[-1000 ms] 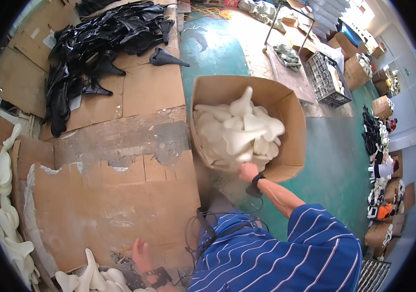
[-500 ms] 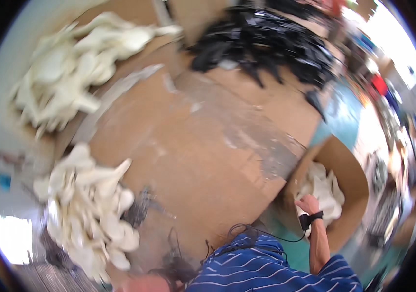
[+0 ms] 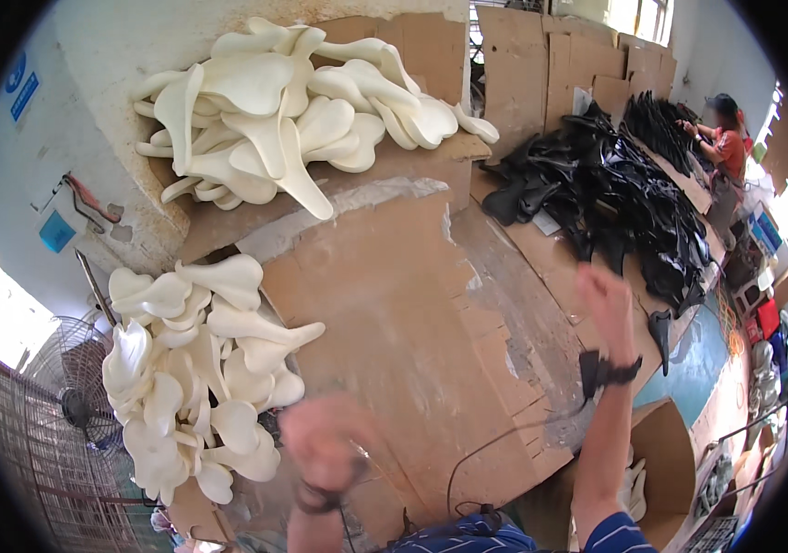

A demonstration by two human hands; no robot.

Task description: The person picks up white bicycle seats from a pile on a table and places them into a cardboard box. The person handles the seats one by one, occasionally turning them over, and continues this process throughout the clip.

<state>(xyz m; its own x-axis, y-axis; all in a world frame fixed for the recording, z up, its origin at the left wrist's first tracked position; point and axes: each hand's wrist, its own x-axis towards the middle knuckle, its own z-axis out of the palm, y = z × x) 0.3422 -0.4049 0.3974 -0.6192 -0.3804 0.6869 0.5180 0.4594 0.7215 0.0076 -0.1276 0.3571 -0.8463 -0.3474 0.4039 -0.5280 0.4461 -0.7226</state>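
Note:
My right hand [image 3: 608,309] is raised over the right side of the cardboard-covered table [image 3: 385,313], fingers curled in, with nothing visible in it. A dark strap with a small black box and cable circles that wrist. Low over the near left of the table, my left hand [image 3: 331,441] is smeared by motion, so its fingers cannot be read. Beside it lies a pile of cream saddle-shaped foam pads [image 3: 246,369]. A second heap of the same pads [image 3: 265,101] rests at the far left. Similar pale pads [image 3: 633,488] lie inside a cardboard box [image 3: 670,452] at my lower right.
Black saddle-shaped pieces [image 3: 597,184] are heaped at the far right of the table. Beyond them a person in a red top [image 3: 730,152] handles more black pieces. A wire fan [image 3: 71,405] stands left of the near pile. A thin cable [image 3: 495,433] crosses the near table.
My right hand has left the box of pads and risen forward over the table. My left hand has come up from the lower edge beside the near pile. The view has tilted up.

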